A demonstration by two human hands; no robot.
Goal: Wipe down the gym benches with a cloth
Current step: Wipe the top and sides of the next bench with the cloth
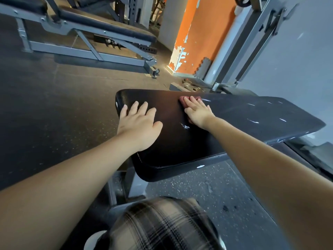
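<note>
A plaid-clad knee (pixel 162 226) sits lowest, at six o'clock, with both bare forearms reaching over it. The left hand (pixel 138 121) has its fingers straight and spread, lying flat on the black bench pad (pixel 252 114) near its nine o'clock end and gripping nothing. The right hand (pixel 197 110) has its fingers straight and together, pressing a pink cloth (pixel 184 100) onto the pad's far edge. The cloth shows past the fingertips at eleven o'clock. White scuffs mark the pad between the hands and toward three o'clock. On the dark rubber floor (pixel 54 105) a second bench (pixel 108 27) stands at ten o'clock, well apart. A peeling orange wall (pixel 198 33) rises at twelve, with metal discs (pixel 191 85) just behind the pad. A grey rack frame (pixel 252 42) stands at one o'clock.
</note>
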